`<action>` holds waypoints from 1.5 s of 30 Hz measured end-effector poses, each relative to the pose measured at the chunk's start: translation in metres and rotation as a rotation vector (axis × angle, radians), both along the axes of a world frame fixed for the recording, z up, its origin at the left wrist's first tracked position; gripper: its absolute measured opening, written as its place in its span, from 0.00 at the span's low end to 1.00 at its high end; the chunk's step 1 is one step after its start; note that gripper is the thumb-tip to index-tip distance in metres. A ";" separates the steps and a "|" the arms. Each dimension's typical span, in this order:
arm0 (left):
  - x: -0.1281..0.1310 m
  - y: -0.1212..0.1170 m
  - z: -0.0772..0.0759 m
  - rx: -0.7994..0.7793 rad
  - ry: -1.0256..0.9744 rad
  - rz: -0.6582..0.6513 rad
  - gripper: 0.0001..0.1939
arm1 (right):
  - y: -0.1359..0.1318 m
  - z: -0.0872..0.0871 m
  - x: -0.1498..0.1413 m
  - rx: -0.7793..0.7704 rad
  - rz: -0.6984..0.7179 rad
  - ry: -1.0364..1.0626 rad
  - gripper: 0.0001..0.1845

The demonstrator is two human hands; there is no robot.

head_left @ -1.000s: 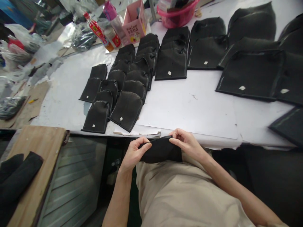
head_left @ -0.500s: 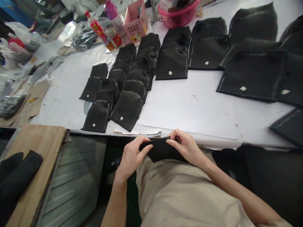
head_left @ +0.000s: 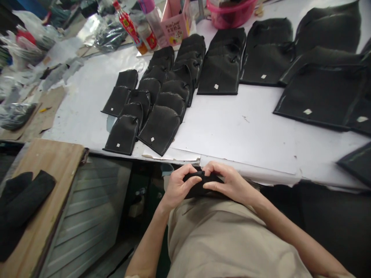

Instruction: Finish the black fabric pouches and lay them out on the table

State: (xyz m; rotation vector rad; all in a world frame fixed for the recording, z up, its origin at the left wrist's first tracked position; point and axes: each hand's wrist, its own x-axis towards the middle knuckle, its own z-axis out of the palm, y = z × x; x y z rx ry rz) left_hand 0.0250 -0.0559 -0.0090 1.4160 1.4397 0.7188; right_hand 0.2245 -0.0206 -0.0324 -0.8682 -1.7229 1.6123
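Observation:
A black fabric piece (head_left: 199, 188) is pinched between both hands over my lap, just below the table's front edge. My left hand (head_left: 180, 187) grips its upper edge with thumb and fingers, and my right hand (head_left: 227, 179) pinches the same edge close beside it. The two thumbs almost meet. Much of the piece is hidden behind the fingers. On the table ahead lie overlapping black fabric pieces with small white stickers, among them a small one (head_left: 121, 133), a middle-sized one (head_left: 220, 73) and a large one (head_left: 321, 94).
At the back stand a red-labelled bottle (head_left: 127, 23), a pink box (head_left: 175, 25) and a pink basket (head_left: 232, 14). Left of me, folded black cloth (head_left: 26, 208) lies on a wooden board (head_left: 60, 166). White paper (head_left: 232, 131) covers the table.
My left hand has moved right, towards my right hand, and the black fabric piece is now bunched between them. The view has shifted slightly.

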 end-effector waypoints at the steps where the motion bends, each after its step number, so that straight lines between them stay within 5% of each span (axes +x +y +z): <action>1: 0.000 0.000 0.000 -0.012 -0.037 0.014 0.15 | -0.001 0.000 0.000 0.008 -0.009 0.013 0.09; 11: 0.010 -0.008 -0.001 -0.290 -0.335 0.250 0.18 | -0.007 0.003 -0.005 0.247 -0.068 -0.001 0.06; 21: 0.014 -0.005 -0.003 -0.358 -0.380 0.282 0.13 | -0.008 0.000 -0.001 0.271 -0.039 -0.018 0.05; 25: 0.018 -0.003 -0.003 -0.335 -0.350 0.260 0.11 | -0.007 0.003 0.003 0.152 -0.061 0.014 0.05; 34: 0.033 -0.003 0.002 -0.232 -0.153 0.172 0.10 | 0.002 0.010 0.003 -0.420 -0.122 0.133 0.12; 45: 0.039 -0.004 0.000 -0.149 -0.077 0.104 0.08 | 0.002 0.011 0.006 -0.381 -0.100 0.065 0.13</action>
